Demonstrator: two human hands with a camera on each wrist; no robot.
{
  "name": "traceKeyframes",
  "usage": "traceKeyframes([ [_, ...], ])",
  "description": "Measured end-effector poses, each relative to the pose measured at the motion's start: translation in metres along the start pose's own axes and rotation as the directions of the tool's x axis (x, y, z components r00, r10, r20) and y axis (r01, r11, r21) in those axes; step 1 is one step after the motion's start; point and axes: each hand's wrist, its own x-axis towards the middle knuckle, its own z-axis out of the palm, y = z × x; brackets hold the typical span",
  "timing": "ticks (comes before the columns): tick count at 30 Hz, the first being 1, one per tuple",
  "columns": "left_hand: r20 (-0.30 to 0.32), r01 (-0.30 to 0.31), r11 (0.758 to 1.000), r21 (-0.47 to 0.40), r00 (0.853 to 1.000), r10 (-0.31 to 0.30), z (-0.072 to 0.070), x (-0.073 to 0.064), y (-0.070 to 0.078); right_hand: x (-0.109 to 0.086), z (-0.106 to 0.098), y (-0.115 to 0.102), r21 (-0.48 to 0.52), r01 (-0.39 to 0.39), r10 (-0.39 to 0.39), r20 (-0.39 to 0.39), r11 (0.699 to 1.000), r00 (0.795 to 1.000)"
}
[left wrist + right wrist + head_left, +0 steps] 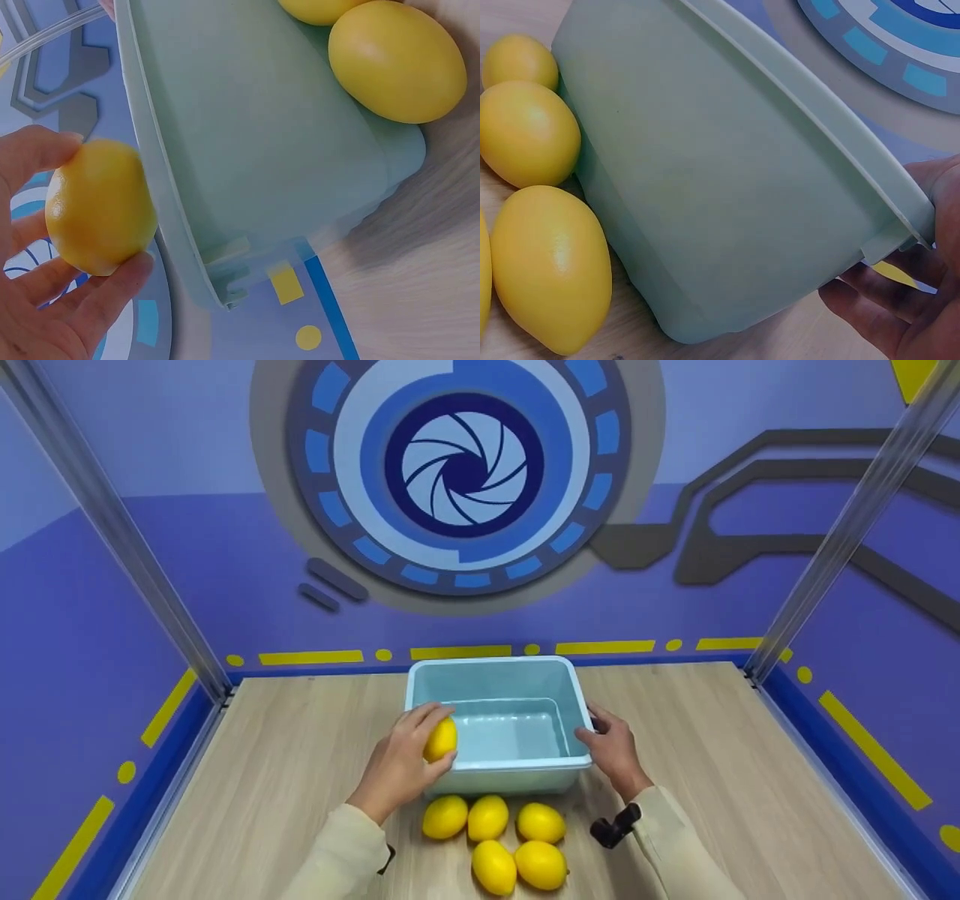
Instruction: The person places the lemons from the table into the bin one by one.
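A lemon (442,739) is pinched between the thumb and fingers of my left hand (401,754), over the left front rim of a pale blue-green plastic bin (499,778). The left wrist view shows this lemon (101,206) right at the bin's rim. My right hand (616,750) grips the bin's right edge, thumb on the rim and fingers around the outside. In the head view the bin's visible floor holds nothing. Several more lemons (493,868) lie on the table in front of the bin, some of them close against its front wall (705,165).
The wooden table (285,780) is bounded by blue-purple panels (202,577) at the back and sides. Metal posts (127,525) rise at its back corners. A black device (615,826) is strapped at the right wrist.
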Motion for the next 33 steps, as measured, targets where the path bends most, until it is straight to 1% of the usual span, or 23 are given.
traceKeyframes([
  [5, 0.014, 0.001, 1.0, 0.018, 1.0, -0.001, -0.0002, 0.0017, 0.0002, 0.0007, -0.0003, 0.0003, -0.007, -0.001, 0.001, 0.009, 1.0, 1.0],
  [8, 0.022, 0.013, 1.0, 0.021, 1.0, -0.013, -0.0001, 0.0026, 0.0007, 0.0007, -0.0001, 0.0009, -0.007, 0.007, -0.007, 0.007, 1.0, 1.0],
  [15, 0.016, 0.005, 1.0, 0.02, 1.0, -0.006, 0.0007, 0.0045, 0.0022, 0.0002, 0.001, 0.0029, 0.012, 0.036, -0.036, -0.014, 0.999, 0.999],
  [21, 0.03, 0.029, 0.999, 0.017, 0.999, -0.03, 0.0034, 0.0067, 0.0012, 0.0001, 0.0001, 0.0017, -0.001, 0.026, -0.026, -0.01, 1.0, 1.0],
  [28, 0.031, 0.031, 0.999, 0.01, 0.999, -0.032, 0.0069, 0.0078, -0.0014, -0.0003, -0.0008, 0.0018, 0.004, 0.006, -0.006, -0.004, 1.0, 1.0],
  [33, 0.026, 0.037, 0.999, 0.02, 0.999, -0.038, 0.0069, 0.0088, -0.0023, -0.0008, -0.0013, 0.0017, 0.004, 0.009, -0.009, -0.005, 1.0, 1.0],
])
